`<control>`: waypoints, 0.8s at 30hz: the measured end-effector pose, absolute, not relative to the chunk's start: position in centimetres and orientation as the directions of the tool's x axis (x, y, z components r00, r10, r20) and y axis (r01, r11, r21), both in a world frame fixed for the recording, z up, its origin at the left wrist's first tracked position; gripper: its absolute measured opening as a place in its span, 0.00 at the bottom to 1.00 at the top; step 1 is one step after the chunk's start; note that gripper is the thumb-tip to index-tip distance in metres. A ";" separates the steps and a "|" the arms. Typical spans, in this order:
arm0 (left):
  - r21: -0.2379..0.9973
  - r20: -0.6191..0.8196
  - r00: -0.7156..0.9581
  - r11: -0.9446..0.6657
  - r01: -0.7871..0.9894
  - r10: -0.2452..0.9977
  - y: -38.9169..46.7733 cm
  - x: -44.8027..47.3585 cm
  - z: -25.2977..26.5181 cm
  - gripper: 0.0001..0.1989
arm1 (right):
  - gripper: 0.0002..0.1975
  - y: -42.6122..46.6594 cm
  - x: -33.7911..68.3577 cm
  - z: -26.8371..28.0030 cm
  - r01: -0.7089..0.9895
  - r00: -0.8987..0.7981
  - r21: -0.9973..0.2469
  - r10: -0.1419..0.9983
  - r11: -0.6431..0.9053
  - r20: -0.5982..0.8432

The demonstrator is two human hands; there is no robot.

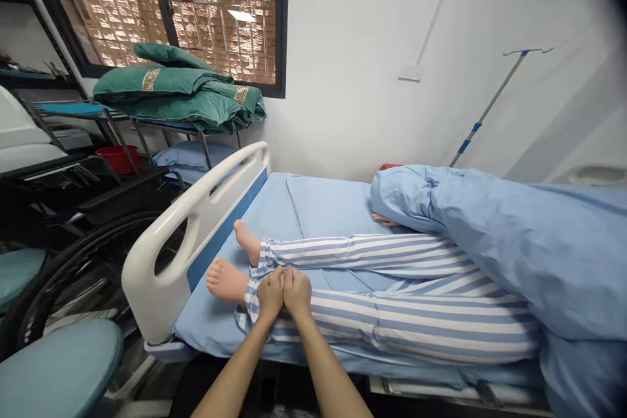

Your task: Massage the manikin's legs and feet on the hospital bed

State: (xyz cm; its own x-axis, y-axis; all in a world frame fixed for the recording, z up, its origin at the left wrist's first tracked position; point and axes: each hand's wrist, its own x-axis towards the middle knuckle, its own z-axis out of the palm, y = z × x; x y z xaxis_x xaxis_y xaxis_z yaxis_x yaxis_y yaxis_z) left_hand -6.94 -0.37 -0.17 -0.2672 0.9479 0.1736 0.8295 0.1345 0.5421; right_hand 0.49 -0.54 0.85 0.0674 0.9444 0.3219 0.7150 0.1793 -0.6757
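Observation:
My left hand [270,291] and my right hand [297,290] lie side by side over the near lower leg, just above the ankle. Their fingers are curled down over the striped trouser leg [343,310], and the fingertips are hidden. Blue and white stripes cover both legs of the figure on the bed. The near bare foot [228,279] and the far bare foot [247,241] look like doll or manikin feet, toes pointing toward the footboard. A light blue quilt [529,235] covers the upper body, and part of a hand [385,219] shows at its edge.
A white footboard [147,274] closes the bed's left end, beside a wheelchair [93,235]. Folded green bedding [181,91] rests on a rack under the window. A drip pole [490,104] rises behind the bed. The light blue sheet [323,202] covers the mattress.

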 end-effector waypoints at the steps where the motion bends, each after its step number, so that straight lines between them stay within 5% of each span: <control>1: 0.583 0.169 -0.275 0.129 0.802 0.947 -0.3 -6.9 0.2 0.11 | 0.21 -0.4 0.5 0.9 0.709 0.064 -0.681 0.945 0.183 0.321; 5: 0.805 0.250 -0.303 -0.024 0.593 0.920 0.2 -6.7 2.6 0.10 | 0.22 0.1 0.9 1.4 0.626 0.051 -0.742 0.937 0.240 0.347; 9: 0.871 0.331 -0.309 -0.163 0.463 0.892 0.3 -5.9 3.1 0.09 | 0.23 0.3 1.2 1.2 0.513 0.085 -0.816 0.930 0.268 0.358; 17: 0.634 0.282 -0.302 0.059 0.771 0.911 -0.1 -5.3 -1.1 0.10 | 0.22 0.3 1.1 0.8 0.494 0.134 -0.834 0.927 0.245 0.351; 24: 0.569 0.305 -0.241 0.026 0.822 0.921 -0.3 -5.2 -0.3 0.11 | 0.20 -1.4 2.6 5.3 0.712 -0.116 -0.550 0.845 0.437 0.522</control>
State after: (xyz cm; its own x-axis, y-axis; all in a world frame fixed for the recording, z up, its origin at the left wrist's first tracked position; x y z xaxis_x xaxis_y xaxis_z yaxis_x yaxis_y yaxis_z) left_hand -5.24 -0.28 -0.32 -0.2409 0.9213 0.3053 0.8219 0.0263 0.5690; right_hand 2.59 -1.41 5.26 -0.1164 0.8452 0.5216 0.7117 0.4373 -0.5498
